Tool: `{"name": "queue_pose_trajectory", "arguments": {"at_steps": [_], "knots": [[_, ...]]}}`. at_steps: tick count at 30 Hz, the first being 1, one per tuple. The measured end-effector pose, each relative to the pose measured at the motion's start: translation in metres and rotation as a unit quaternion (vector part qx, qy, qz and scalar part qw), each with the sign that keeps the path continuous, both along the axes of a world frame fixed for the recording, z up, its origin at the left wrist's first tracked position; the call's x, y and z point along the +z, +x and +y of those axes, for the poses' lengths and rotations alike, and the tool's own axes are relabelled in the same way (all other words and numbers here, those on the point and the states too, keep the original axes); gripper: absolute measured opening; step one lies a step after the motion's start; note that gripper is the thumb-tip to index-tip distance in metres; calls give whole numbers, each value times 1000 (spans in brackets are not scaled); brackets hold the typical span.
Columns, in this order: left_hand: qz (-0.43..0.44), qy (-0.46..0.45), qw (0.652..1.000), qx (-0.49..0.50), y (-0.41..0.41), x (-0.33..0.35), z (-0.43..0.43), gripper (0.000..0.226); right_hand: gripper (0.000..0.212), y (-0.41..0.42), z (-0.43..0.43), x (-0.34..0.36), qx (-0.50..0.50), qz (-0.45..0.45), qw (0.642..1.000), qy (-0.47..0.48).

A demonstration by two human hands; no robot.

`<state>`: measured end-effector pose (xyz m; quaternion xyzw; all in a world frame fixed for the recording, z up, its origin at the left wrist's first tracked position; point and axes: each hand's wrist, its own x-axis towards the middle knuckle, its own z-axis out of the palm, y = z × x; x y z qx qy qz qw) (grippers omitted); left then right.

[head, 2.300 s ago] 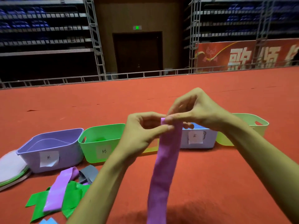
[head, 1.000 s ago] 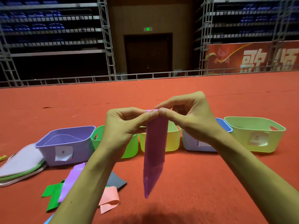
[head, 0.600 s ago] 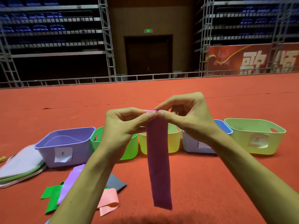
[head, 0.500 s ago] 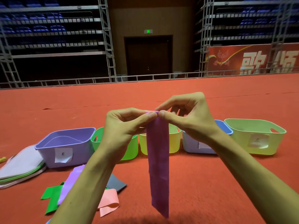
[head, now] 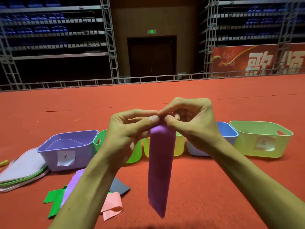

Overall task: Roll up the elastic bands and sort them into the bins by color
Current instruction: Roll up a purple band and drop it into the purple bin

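A purple elastic band (head: pixel 160 166) hangs straight down in front of me above the red floor. My left hand (head: pixel 128 134) and my right hand (head: pixel 193 123) both pinch its top end, fingertips close together, with a small roll starting there. Behind my hands stands a row of bins: purple bin (head: pixel 69 149), green bin (head: pixel 99 141), yellow bin (head: pixel 179 146), blue bin (head: pixel 227 134) and pale green bin (head: pixel 260 139). Loose bands lie at the lower left: a purple band (head: pixel 74 182), a green band (head: pixel 53 200), a grey band (head: pixel 119 186) and a pink band (head: pixel 111 206).
A stack of flat white and green lids or boards (head: pixel 21 171) lies left of the purple bin. The red carpet (head: pixel 214 187) stretches back to a metal rail (head: pixel 148 79), scaffolding and a dark door. Paper labels are stuck on the bins.
The band's lower end has swung and hangs a little shorter than half a second ago. Both hands stay at its top, fingertips working the end tighter.
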<state>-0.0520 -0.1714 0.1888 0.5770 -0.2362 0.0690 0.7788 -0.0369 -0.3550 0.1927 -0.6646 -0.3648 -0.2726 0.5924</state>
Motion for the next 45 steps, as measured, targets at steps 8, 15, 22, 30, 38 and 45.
{"name": "queue_pose_trajectory", "arguments": {"at_steps": [8,15,22,30,38,45], "knots": [[35,33,999,2,-1,-2,3,19,13,-4,-3,-6,-5,-21,999,-31],[-26,78,996,20,-7,3,-1,18,16,-7,-6,-11,-1,22,1000,18],[-59,127,987,80,-8,3,-2,19,6,-4,-9,-14,41,84,996,14],[-70,105,988,90,-13,7,-6,19,6,-14,-5,-12,91,122,985,76],[-35,74,996,40,-17,11,-6,26,12,-18,-2,-10,77,125,984,105],[-4,92,996,-3,-19,12,-6,14,14,-16,-2,-13,85,162,977,113]]}}
